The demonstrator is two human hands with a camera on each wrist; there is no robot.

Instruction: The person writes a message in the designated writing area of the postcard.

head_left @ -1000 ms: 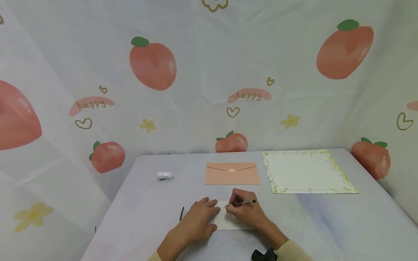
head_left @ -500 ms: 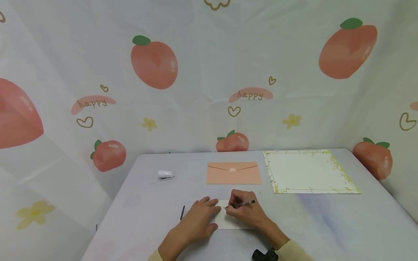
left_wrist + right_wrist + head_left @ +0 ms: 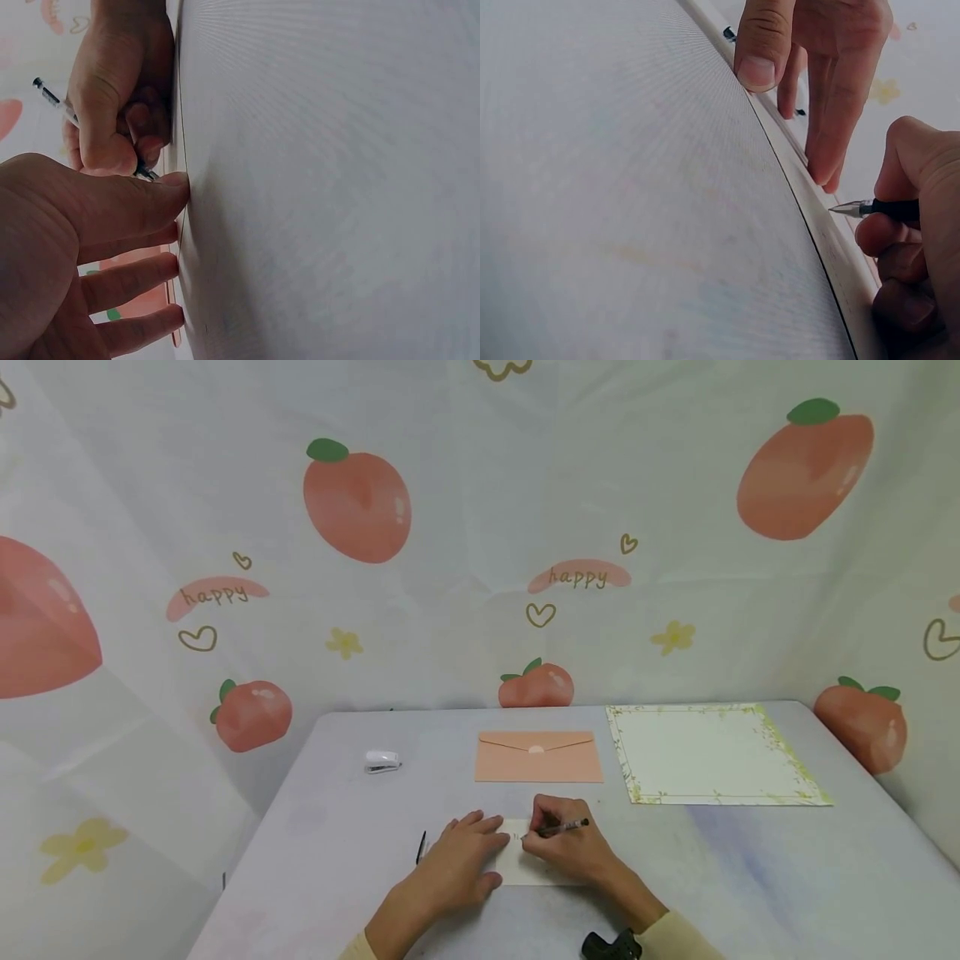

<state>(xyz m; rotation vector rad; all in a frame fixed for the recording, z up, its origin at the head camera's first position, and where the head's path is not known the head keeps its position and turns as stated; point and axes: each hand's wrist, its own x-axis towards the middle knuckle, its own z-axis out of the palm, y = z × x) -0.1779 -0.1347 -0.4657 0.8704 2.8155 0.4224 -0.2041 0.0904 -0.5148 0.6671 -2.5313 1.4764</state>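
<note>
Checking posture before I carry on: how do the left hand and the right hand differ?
The left hand is spread; the right hand is curled. The left hand touches the card to the left of the writing; the right hand grips a pen. Both hands are at the card.

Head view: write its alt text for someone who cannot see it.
A person's right-hand grip holds a pen at a small pale paper; the left-hand grip rests on it. Beyond lie a stapler, a peach envelope and a bordered sheet, left to right, before a fruit-print backdrop.
</note>
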